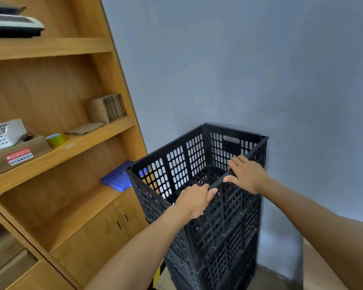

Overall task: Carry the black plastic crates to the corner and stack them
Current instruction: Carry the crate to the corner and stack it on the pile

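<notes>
Stack of black crates (222, 227) is seen at lower centre of the frame, set in the corner between the wooden shelving unit (50, 49) on the left and the blue-grey wall (260, 70) behind. Several tiers are made out; the exact count cannot be told, as the lower part is blurred.

Top crate (197, 164) is seated on the stack, empty, its near rim running from centre toward upper right.

Left hand (194, 203) is curled over the near rim, fingers hooked inside, thumb outside. Right hand (247, 174) is laid further along the same rim, fingers spread and mostly flat, thumb tucked under the edge; a loose hold, judged more a press than a grip.

Step in hand, as judged: seating or squaring the top crate on the pile. Stacking appears well along. Next move is judged to call for a check that the corners are nested, then a clean release of both hands upward and back.

Edges and room: the left side of the stack lies just beside the shelving unit and a blue slatted panel (118, 177) on its lower shelf. The far side is near the wall. Open floor (323, 266) is seen only at lower right, so withdrawal is best made that way.
</notes>
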